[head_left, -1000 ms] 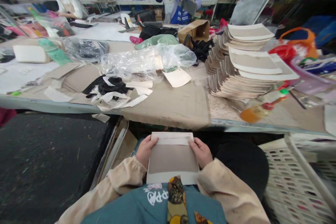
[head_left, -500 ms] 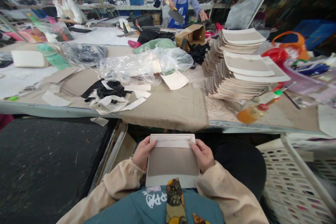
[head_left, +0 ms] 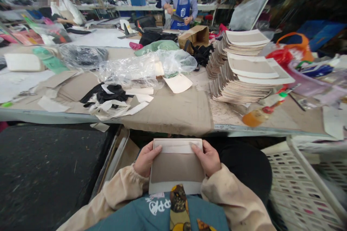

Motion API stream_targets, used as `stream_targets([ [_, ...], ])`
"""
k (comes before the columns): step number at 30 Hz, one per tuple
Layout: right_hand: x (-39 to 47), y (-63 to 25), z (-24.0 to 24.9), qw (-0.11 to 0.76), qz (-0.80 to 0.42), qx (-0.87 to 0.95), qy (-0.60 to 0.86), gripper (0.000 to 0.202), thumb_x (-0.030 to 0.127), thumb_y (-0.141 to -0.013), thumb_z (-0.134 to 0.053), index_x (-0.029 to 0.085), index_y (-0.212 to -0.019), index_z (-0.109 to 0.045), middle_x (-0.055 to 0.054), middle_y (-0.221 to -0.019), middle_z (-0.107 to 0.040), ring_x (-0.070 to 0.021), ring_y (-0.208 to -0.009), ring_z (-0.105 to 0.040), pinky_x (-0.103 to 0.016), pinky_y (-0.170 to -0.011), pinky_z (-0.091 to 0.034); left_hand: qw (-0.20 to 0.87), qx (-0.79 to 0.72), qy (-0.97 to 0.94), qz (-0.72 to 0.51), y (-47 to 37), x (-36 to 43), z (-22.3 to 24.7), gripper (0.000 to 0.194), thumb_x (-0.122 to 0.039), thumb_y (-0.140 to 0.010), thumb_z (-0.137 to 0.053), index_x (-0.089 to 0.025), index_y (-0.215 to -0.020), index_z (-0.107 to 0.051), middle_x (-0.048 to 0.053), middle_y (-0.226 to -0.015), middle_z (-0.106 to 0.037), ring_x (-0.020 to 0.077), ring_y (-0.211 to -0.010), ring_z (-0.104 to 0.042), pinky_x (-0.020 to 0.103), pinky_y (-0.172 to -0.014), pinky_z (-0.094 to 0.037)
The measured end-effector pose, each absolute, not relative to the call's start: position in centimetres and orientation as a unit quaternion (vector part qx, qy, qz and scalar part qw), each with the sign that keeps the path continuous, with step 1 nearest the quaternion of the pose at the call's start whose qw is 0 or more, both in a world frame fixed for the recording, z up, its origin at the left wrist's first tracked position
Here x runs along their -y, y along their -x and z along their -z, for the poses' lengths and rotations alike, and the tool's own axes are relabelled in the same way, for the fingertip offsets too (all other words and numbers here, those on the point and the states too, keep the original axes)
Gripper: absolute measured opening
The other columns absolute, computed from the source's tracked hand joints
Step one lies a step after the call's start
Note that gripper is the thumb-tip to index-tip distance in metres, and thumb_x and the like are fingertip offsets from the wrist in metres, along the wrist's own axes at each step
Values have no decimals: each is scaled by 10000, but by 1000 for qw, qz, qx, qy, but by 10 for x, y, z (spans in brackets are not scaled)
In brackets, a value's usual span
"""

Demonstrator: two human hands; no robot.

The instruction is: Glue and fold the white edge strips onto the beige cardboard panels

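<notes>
So both bare hands are busy with one flat grey-brown rectangular panel with white bands (head_left: 176, 168), held over the lap, right in front of the teal apron with white lettering (head_left: 130, 220). The left hand (head_left: 145, 159) pinches its upper left side, thumb on the face, and the right hand (head_left: 209, 158) does the same on the upper right, thumb lying on the top white band. Fingers are mostly tucked behind, so can't tell much there.

On the cluttered worktable ahead, off to the right, sit leaning stacks of grey-brown sheets with white edges (head_left: 244, 92), with a clear bottle of orange liquid (head_left: 256, 117) just beside them. Left of those there's a crumpled clear plastic bag (head_left: 130, 68) and a tangle of black and white fabric strips (head_left: 111, 99). A cream slatted plastic crate (head_left: 290, 158) stands by the right knee.
</notes>
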State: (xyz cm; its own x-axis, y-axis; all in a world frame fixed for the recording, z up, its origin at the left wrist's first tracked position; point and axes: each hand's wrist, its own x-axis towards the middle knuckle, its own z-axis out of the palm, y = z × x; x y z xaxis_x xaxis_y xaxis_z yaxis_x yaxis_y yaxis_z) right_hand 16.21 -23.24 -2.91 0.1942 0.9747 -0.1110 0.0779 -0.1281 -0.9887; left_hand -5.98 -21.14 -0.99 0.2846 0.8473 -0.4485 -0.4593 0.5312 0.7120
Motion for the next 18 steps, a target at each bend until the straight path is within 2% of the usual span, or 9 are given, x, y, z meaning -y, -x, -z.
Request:
stream_targets([
  [6,234,-166,29,505,-485,432,569,299,433,-769,-663,174,-917,-657,-31,-837,-668,-192,-768,-563,-281,-700,-443,795,-393,-203,-415,60,209,13,369,-273,-670,-746,-130,-981,-608,92,-842,-704,214,-690,-668,300,-633,-520],
  [12,232,-170,35,521,-528,376,555,356,485,-762,-659,182,-949,-667,-36,-885,-669,-205,-814,-559,-285,-732,-438,791,-390,-211,-421,56,208,16,346,-278,-674,-747,-134,-957,-609,81,-819,-700,194,-661,-657,277,-613,-507],
  [18,227,-175,32,510,-462,407,601,330,507,-752,-652,177,-761,-649,3,-687,-558,-159,-671,-466,-244,-604,-366,781,-405,-223,-420,53,207,12,383,-310,-691,-733,-122,-1002,-610,91,-831,-695,201,-675,-650,294,-631,-503],
])
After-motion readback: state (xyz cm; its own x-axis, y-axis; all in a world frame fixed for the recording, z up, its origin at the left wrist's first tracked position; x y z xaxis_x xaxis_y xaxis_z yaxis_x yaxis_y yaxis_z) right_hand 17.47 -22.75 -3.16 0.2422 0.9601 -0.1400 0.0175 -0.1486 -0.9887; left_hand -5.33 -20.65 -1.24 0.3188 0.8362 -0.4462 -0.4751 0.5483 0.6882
